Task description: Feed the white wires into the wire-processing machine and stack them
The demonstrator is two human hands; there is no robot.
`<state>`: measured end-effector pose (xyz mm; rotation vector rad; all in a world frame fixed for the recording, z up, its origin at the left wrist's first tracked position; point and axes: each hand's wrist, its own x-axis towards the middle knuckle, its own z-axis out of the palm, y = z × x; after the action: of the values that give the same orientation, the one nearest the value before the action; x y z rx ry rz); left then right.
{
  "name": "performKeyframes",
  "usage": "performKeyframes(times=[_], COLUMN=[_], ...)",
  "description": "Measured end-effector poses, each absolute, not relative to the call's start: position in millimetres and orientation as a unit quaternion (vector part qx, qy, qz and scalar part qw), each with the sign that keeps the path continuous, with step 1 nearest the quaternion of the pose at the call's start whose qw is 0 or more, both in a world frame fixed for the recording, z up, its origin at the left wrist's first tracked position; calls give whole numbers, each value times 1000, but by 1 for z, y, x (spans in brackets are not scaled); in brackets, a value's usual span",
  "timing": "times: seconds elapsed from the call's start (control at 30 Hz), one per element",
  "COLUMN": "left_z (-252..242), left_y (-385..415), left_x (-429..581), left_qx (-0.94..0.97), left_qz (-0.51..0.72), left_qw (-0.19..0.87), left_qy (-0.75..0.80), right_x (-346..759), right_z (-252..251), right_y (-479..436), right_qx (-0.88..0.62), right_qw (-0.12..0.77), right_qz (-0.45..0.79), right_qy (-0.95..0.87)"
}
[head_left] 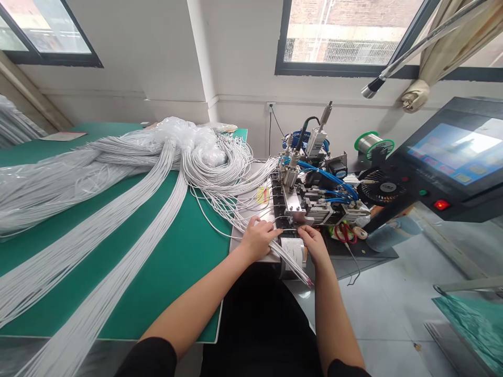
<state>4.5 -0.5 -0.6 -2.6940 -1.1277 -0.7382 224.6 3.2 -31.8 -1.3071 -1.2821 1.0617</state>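
Steadying one white cable (290, 229), right of centre, the right hand's (313, 243) fingers apparently pinch its end; the left hand (257, 239) extends an index finger, grip unclear. Several cables already enter the soldering machine (294, 201); bundles (118, 209) lie loose across the green tabletop (192, 256), left, before windows (346, 36), upper frame.

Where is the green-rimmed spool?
In the head view, the green-rimmed spool is right of centre, above the black fan and left of the screen.
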Motion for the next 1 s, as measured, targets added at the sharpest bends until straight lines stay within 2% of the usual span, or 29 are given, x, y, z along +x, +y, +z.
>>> performKeyframes(times=[0.57, 0.77, 1.0], left_z=[2, 3, -2], left_y=[-4, -4, -2], left_x=[5, 4, 5], left_qx=[-883, -878, -870], left_qz=[-223, -244, -250], left_qw=[49, 55, 44], left_qy=[-409, -407, -422], right_x=[219, 221, 225], right_z=[-48, -49, -47], right_y=[10, 3, -10], right_qx=[-509, -500, -536], right_qw=[537, 544, 574], right_qz=[545, 541, 476], right_qy=[-394, -400, -395])
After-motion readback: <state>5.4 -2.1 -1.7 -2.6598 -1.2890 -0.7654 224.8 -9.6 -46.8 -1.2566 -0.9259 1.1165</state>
